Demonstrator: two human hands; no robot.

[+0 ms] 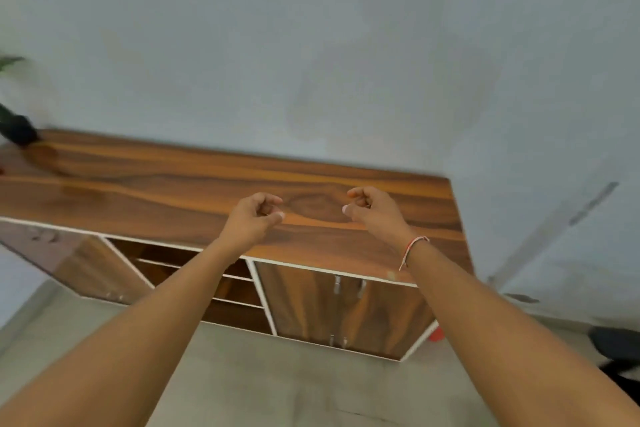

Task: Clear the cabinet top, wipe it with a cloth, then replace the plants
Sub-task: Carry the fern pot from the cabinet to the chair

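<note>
Cabinet top (194, 180), seemingly long left-right.

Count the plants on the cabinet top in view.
1. A plant in a dark pot stands at the far left end of the cabinet top, cut off by the picture's edge. More may sit beyond that edge.

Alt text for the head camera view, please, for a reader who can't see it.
Both bare hands, left hand and right hand, reach empty with curled fingers over a wooden cabinet top against a pale wall. A dark potted plant sits blurred at its far left end.
</note>
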